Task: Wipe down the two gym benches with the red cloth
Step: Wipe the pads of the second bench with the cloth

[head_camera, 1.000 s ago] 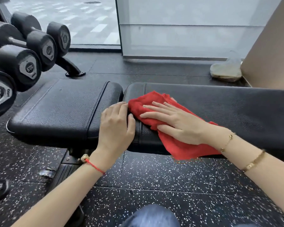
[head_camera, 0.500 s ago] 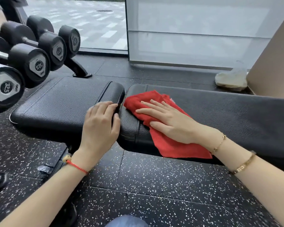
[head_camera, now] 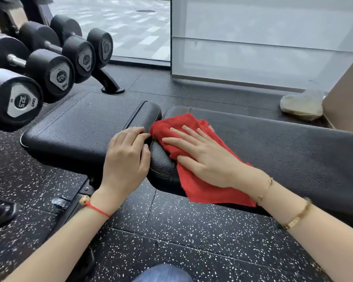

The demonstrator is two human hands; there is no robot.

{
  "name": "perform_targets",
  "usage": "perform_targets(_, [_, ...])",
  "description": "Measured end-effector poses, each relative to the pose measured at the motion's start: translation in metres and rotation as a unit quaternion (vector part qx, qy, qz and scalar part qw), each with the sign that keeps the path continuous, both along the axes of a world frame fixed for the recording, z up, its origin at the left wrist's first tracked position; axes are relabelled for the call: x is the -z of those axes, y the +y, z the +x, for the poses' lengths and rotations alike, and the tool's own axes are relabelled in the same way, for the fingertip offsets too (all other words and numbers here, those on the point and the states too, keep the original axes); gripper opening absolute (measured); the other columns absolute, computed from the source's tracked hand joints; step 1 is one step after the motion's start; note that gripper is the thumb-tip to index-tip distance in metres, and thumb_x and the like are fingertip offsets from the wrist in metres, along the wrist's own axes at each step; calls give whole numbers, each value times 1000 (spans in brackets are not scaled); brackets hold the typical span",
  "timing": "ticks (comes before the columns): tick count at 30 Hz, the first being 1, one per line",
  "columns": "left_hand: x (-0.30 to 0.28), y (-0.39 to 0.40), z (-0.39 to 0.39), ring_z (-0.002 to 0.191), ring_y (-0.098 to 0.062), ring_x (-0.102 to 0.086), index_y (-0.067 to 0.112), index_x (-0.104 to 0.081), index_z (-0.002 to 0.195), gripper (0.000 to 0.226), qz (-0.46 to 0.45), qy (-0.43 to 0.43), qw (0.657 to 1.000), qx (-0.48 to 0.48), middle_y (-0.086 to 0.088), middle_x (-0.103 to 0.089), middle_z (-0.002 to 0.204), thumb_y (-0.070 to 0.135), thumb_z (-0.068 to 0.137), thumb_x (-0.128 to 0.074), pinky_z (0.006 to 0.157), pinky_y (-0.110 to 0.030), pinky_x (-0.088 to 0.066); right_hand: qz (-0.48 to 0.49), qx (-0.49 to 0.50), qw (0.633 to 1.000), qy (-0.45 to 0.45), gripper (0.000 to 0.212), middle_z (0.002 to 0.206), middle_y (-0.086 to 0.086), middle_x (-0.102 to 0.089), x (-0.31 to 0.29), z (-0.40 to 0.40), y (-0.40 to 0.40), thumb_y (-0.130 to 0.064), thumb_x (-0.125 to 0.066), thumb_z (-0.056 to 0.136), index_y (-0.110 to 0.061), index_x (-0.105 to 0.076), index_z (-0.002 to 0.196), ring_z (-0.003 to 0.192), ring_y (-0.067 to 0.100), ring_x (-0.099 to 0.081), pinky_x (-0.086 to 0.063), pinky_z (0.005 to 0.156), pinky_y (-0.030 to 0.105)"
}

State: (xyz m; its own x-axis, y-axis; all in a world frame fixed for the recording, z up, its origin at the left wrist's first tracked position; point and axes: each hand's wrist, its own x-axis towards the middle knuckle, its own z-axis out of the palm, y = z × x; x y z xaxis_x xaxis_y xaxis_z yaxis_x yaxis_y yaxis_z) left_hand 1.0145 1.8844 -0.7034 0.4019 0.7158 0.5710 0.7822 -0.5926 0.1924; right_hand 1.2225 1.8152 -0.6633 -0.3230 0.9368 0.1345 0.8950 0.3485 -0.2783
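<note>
A black padded gym bench lies across the view in two parts: a short seat pad [head_camera: 80, 127] on the left and a long back pad [head_camera: 283, 151] on the right. The red cloth [head_camera: 194, 180] is spread over the left end of the long pad and hangs over its near edge. My right hand [head_camera: 204, 157] lies flat on the cloth with fingers spread, pressing it onto the pad. My left hand [head_camera: 126, 159] rests on the near right corner of the seat pad, fingers curled at the gap between the pads. A second bench is not in view.
A rack of black dumbbells [head_camera: 49, 72] stands at the left, its foot [head_camera: 110, 84] on the speckled rubber floor [head_camera: 192, 231]. A pale stone-like lump [head_camera: 302, 106] lies on the floor at the back right beside a tan wall. Glass panels stand behind.
My right hand has slid the red cloth toward the left end of the long pad, up to the gap. My left hand stays at the seat pad's corner. The view has shifted.
</note>
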Motion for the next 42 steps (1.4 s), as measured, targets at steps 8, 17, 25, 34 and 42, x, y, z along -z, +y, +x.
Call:
perform_targets(8, [-1,-2,0,123,-27,-54,8,-66,116,34,-2,-11,1000,4,-7,-62,129,20,92,-44,111,-43,-36,-29,134,991,7,50,163,-7,-9,-5,-4,52,-35,-34,100,-37,-25,150,150,19,-1,4,122,39])
perform_targets(17, [0,-1,-1,123,-29,-54,8,-65,117,37,5,1,1000,10,-9,-61,129,21,91,-43,110,-44,-37,14,77,997,11,51,161,-13,-12,2,-2,-3,-39,-35,100,-42,-21,149,150,13,-5,4,122,34])
perform_targets(25, [0,-3,-1,123,-27,-52,9,-65,118,36,-3,-1,1000,6,-7,-61,130,21,92,-44,113,-41,-34,-38,206,978,6,53,163,-2,-5,-7,12,49,-36,-31,101,-35,-19,152,150,23,-2,3,122,43])
perform_targets(34, [-3,-3,-2,125,-26,-51,11,-64,119,38,-32,-7,999,12,-5,-60,130,27,91,-43,112,-42,-34,-4,171,985,18,52,162,-10,-9,3,51,-32,-40,-33,100,-44,-20,150,150,14,-5,4,121,34])
perform_targets(42, [-19,-17,36,119,-26,-53,13,-63,118,38,-64,3,998,12,-4,-63,124,31,90,-44,109,-44,-35,-36,259,965,-7,54,163,0,-6,-4,64,25,-35,-34,100,-34,-20,152,150,25,-5,2,121,42])
